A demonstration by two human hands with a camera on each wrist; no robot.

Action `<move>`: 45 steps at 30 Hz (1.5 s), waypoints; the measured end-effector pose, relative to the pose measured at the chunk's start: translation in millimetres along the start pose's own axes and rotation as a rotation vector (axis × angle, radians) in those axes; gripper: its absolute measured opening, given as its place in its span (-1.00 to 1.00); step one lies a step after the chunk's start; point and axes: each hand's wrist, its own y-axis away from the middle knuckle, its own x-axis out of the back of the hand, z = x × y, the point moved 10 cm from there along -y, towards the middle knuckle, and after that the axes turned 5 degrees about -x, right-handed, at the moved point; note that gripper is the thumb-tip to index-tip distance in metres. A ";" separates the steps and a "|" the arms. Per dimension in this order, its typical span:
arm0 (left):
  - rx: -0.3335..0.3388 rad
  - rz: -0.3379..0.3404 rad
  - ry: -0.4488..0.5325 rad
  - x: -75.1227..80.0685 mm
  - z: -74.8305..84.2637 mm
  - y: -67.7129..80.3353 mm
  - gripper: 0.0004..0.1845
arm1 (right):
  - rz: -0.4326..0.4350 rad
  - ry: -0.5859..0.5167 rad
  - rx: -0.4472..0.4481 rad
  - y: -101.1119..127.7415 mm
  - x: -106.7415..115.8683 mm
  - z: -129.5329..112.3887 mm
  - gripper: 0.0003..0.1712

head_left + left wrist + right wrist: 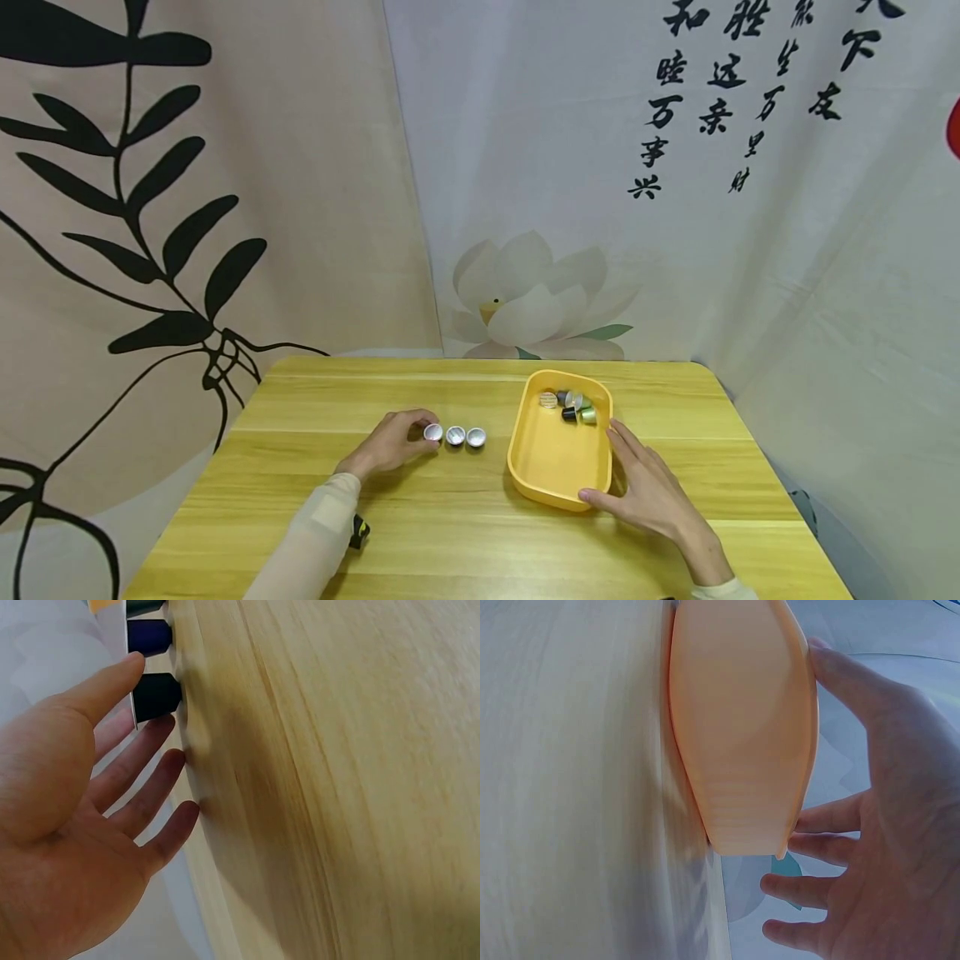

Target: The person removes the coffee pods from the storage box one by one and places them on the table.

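Head view: a yellow wood worktop (450, 542) sits before pale cloth walls (322, 167) with black leaves (167, 173), a white flower (536, 304) and dark writing (725, 73). The left hand's (393, 443) grip is almost closed, pinching the end pod (432, 432), beside two more pods (455, 436). The right hand's (652, 487) grip spreads wide, touching the yellow tray (555, 471), which holds small pods (548, 401).
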 end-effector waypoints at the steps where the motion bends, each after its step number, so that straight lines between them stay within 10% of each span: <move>1: 0.000 0.000 0.001 0.4 0.0 0.0 -0.69 | 0.001 0.000 0.000 -0.1 0.1 0.0 0.41; 25: 0.040 0.011 -0.068 9.1 10.6 1.5 -0.17 | -0.002 -0.006 0.002 0.6 -0.1 -1.0 0.40; 45: -0.166 0.001 -0.185 5.1 84.7 -43.2 -0.09 | 0.002 -0.006 0.000 1.2 0.4 -0.6 0.39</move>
